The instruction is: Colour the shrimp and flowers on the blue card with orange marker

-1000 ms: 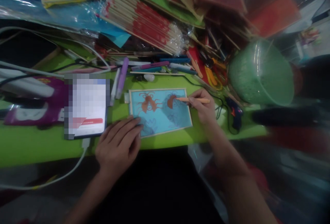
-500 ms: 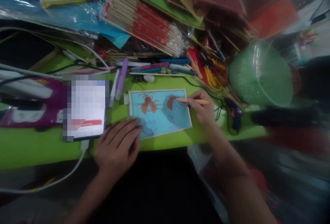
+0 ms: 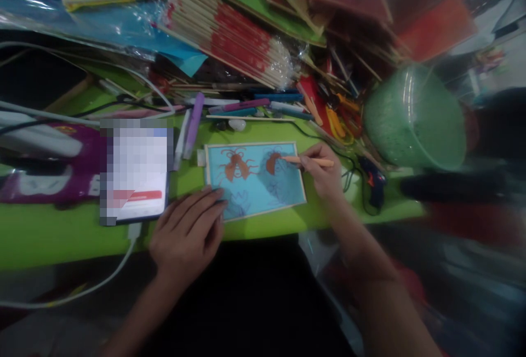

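The blue framed card (image 3: 263, 187) is lying flat near the front edge of the green counter (image 3: 53, 231), with only a narrow bare strip of counter showing between its near side and that edge. To its left a phone (image 3: 135, 173) is sitting just beside it, and a white cable (image 3: 104, 277) is trailing off the front edge below the phone. Behind the card, a row of pens (image 3: 246, 106) and a wrapped bundle of sticks (image 3: 230, 39) are crowding the far side, so the free room is lying mostly along the front of the counter. To the right, a green bowl (image 3: 415, 116) is resting on its side, and a glue gun (image 3: 376, 184) is lying between it and the card, near the right hand (image 3: 324, 175). The left hand (image 3: 187, 234) is lying flat with its grip apart, fingers spread and fingertips pressing on the card's near left corner. The right hand's grip is closing tight around an orange stick (image 3: 314, 161), pinching it between thumb and fingers, and the stick's tip is touching an orange shape near the card's upper right part.
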Demonstrator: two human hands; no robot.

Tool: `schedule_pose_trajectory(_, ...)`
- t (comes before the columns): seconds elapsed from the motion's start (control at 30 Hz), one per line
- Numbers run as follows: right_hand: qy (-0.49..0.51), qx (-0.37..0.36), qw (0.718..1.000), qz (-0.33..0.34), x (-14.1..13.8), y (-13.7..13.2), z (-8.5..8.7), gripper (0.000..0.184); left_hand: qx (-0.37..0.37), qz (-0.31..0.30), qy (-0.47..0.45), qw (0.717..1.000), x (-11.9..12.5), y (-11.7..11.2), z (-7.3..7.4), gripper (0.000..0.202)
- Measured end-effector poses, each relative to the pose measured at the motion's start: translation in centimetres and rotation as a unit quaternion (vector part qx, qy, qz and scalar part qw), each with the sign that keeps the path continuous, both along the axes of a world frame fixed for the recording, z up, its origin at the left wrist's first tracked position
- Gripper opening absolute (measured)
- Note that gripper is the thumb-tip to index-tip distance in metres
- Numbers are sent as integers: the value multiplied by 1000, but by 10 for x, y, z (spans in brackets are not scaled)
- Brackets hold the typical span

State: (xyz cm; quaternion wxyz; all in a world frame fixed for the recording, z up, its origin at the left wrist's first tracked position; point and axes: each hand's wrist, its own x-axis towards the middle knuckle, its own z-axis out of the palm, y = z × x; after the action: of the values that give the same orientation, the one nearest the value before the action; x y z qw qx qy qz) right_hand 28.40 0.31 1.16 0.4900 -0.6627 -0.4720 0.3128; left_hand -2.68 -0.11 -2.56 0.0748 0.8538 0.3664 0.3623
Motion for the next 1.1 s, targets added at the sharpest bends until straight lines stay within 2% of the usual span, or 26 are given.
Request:
schedule_pose_trajectory(0.47,21,6,1000,-5,0,1,2,16,0,3,3,1000,1,0,0,30)
schedule_pose_trajectory(1.1,1,11,1000,-16,-2,1,4,13,-2,4,3,1000,1,0,1,30)
